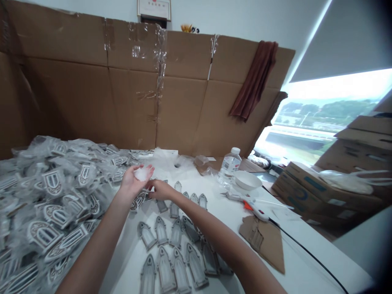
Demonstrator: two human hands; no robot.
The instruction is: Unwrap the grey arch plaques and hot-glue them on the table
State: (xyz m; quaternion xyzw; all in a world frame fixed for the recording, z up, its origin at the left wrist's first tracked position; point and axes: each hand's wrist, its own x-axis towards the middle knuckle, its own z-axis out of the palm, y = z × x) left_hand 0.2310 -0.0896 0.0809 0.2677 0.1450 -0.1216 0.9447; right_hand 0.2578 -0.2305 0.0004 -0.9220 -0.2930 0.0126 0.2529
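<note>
My left hand (136,179) is palm up with its fingers apart, and a small white translucent item (141,174) lies in the palm. Just right of it, my right hand (159,190) reaches down with bent fingers at a dark ornate piece (139,201); whether it grips the piece cannot be made out. Grey pointed-arch frames (165,269) lie in rows on the white table (128,261), partly hidden by my right forearm. Bagged arch-shaped pieces (52,183) form a large heap at the left.
A glue gun (251,206) with a black cord lies at the right, near a torn cardboard piece (265,241). Behind stand a clear bottle (229,165) and a white bowl (247,180). A tall cardboard wall (131,102) borders the back.
</note>
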